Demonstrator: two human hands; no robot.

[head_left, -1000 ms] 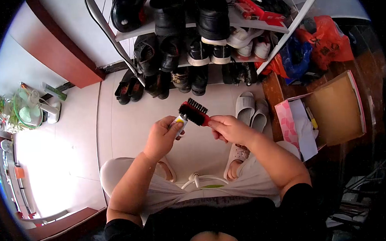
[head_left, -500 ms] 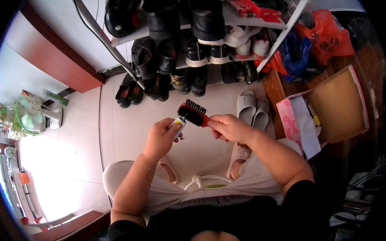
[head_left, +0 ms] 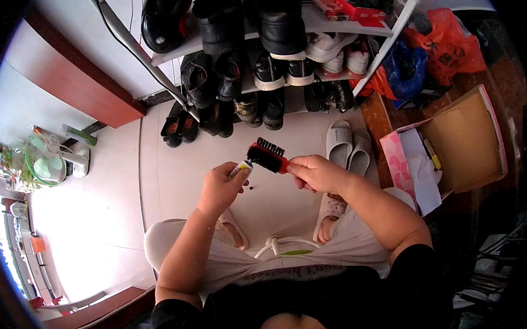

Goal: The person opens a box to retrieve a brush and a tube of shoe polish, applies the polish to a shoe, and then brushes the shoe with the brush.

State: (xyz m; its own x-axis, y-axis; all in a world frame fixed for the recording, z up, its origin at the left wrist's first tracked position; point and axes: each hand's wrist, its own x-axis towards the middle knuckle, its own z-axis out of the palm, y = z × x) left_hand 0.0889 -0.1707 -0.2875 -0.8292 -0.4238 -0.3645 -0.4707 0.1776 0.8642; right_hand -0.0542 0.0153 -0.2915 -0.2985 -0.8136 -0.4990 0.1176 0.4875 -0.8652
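My left hand (head_left: 222, 187) is closed round a small white and yellow tube (head_left: 240, 169), whose tip points up and right at the brush. In my right hand (head_left: 308, 173) is the red handle of a brush (head_left: 266, 155) with black bristles, held between thumb and fingers. The brush head lies right at the tube's tip; whether they touch is too small to tell. A tiny dark piece (head_left: 251, 187) rests on the floor just right of my left hand.
Ahead stands a white rack (head_left: 205, 45) with several dark and white shoes. Grey slippers (head_left: 339, 143) are on the floor. To the right are an open pink box (head_left: 396, 160) and red (head_left: 448, 46) and blue (head_left: 405, 70) bags. A fan (head_left: 45, 158) stands at the left.
The view has shifted slightly. Both hands keep hold of the tube and brush, close together. The dark piece on the floor now shows clear of my left hand.
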